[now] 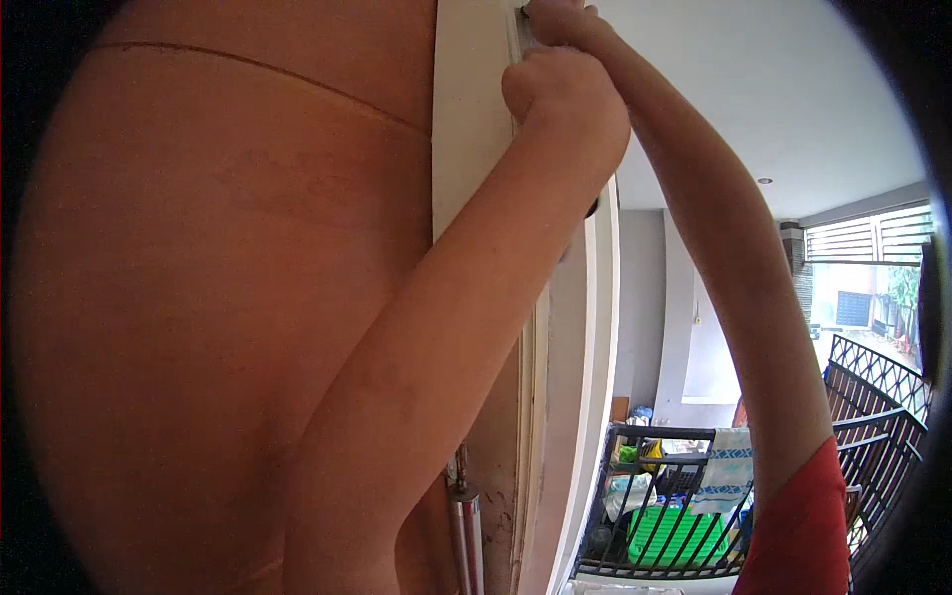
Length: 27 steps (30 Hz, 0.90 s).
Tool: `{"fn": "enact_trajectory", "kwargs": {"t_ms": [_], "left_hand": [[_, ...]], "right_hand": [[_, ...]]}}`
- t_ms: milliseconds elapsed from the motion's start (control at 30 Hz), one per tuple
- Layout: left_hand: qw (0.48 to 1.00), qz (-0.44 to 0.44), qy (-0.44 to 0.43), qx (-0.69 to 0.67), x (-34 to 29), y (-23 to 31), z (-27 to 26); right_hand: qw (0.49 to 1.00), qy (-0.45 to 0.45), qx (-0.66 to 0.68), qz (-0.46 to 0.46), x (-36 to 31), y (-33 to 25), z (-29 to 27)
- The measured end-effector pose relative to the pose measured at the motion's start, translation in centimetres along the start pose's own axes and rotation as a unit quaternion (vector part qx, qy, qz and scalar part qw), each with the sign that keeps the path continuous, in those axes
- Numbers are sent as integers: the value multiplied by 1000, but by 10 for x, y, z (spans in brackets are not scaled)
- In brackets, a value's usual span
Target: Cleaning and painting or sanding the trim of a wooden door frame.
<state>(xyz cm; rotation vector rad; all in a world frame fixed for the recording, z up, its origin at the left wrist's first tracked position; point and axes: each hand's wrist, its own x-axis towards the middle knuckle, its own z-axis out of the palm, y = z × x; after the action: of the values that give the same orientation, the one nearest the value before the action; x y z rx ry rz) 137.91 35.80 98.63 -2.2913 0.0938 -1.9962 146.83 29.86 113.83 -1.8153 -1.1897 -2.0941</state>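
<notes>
Both my arms reach up to the top of a pale door frame [474, 109], beside a broad brown wooden panel [208, 288]. My left hand [567, 84] is closed against the frame's edge, its fingers curled, and whatever is in them is hidden. Just above it, at the picture's top edge and partly cut off, my right hand [563, 22] is also closed. A small dark tip [524, 12] shows by the right fingers, too little to name. Lower down, a shiny metal cylinder [466, 535] stands upright by the panel, below my left forearm.
Beyond the frame, a black metal railing [684, 433] carries a white and blue towel [727, 466]. Behind it are a green plastic basket [677, 535] and assorted clutter. A dark slatted gate [883, 436] stands at the far right, under a white ceiling [783, 99].
</notes>
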Motion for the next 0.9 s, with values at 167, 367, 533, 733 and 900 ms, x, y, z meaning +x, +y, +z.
{"fn": "enact_trajectory", "kwargs": {"t_ms": [167, 367, 533, 733, 900], "left_hand": [[997, 5, -75, 27, -26, 22, -12], [998, -1, -45, 42, -15, 11, 2], [998, 26, 45, 43, -7, -3, 15], [987, -104, -122, 17, -34, 29, 15], [993, -55, -90, 46, -33, 25, 2]], "right_hand": [[987, 45, -50, -146, -40, 25, 25], [996, -1, -85, -19, -9, -7, 11], [993, -58, -99, -31, -22, 11, -4], [962, 0, -16, 274, -64, -59, 19], [983, -10, -181, 8, -54, -7, 9]]}}
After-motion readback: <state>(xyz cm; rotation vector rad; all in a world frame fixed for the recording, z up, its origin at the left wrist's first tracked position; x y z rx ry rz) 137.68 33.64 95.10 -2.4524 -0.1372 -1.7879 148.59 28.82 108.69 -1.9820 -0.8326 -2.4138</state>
